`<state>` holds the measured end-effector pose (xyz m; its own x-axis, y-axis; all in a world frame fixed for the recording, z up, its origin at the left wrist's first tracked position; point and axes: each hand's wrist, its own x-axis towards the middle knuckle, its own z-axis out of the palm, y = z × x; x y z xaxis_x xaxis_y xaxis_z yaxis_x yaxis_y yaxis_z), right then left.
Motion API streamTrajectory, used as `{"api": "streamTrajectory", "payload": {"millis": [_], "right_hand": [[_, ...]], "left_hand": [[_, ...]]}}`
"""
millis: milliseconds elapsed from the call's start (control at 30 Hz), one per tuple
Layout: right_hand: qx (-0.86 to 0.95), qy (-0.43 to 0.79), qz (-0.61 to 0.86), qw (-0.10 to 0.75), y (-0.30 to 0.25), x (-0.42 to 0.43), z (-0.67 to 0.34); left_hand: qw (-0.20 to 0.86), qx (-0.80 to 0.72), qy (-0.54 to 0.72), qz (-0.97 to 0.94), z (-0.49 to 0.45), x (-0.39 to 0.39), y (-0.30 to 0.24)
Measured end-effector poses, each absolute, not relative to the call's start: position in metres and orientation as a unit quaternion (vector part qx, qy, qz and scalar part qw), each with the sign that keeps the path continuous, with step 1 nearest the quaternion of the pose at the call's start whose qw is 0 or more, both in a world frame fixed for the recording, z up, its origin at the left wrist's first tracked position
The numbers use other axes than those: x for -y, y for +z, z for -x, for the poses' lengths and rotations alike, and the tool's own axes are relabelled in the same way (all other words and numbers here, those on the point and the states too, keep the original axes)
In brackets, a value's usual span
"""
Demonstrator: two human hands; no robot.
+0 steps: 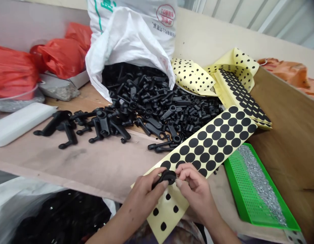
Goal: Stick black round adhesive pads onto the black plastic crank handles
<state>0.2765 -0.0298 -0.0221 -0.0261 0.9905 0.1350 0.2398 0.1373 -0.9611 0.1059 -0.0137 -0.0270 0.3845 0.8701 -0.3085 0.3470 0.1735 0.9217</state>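
Note:
My left hand [149,189] is closed around a black plastic crank handle [168,177], its round end facing up between the fingertips. At the right rim of that round end, my right hand [193,184] pinches thumb and fingers together; what lies between them is too small to make out. Under both hands runs a pale yellow sheet of round black stickers [214,147]. Its near end has bare backing with a few small black dots. Beyond the sheet lies a heap of similar black plastic handles and small parts [151,108].
A white woven sack [131,37] spills black parts onto the table. Folded sticker sheets [240,95] stand at the right, above a green basket [248,203] of small metal pieces. Red bags [62,56] and a white block [22,122] lie left. Below is another bag of black parts [60,217].

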Motion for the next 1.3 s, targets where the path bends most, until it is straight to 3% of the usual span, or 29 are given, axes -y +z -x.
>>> {"api": "streamTrajectory", "payload": {"millis": [100, 333, 833, 1300], "right_hand": [[0.606, 0.389, 0.52, 0.459, -0.022, 0.03, -0.276], [0.726, 0.201, 0.49, 0.438, -0.015, 0.043, -0.267], [0.646, 0.317, 0.529, 0.45, -0.017, 0.033, -0.272], [0.633, 0.321, 0.553, 0.437, -0.02, 0.035, -0.27]], "left_hand": [[0.579, -0.507, 0.226, -0.597, -0.106, 0.014, -0.026], [0.534, -0.522, 0.232, -0.623, -0.109, 0.013, -0.019], [0.575, -0.51, 0.241, -0.593, -0.106, 0.014, -0.02], [0.55, -0.497, 0.239, -0.627, -0.105, 0.015, -0.019]]}}
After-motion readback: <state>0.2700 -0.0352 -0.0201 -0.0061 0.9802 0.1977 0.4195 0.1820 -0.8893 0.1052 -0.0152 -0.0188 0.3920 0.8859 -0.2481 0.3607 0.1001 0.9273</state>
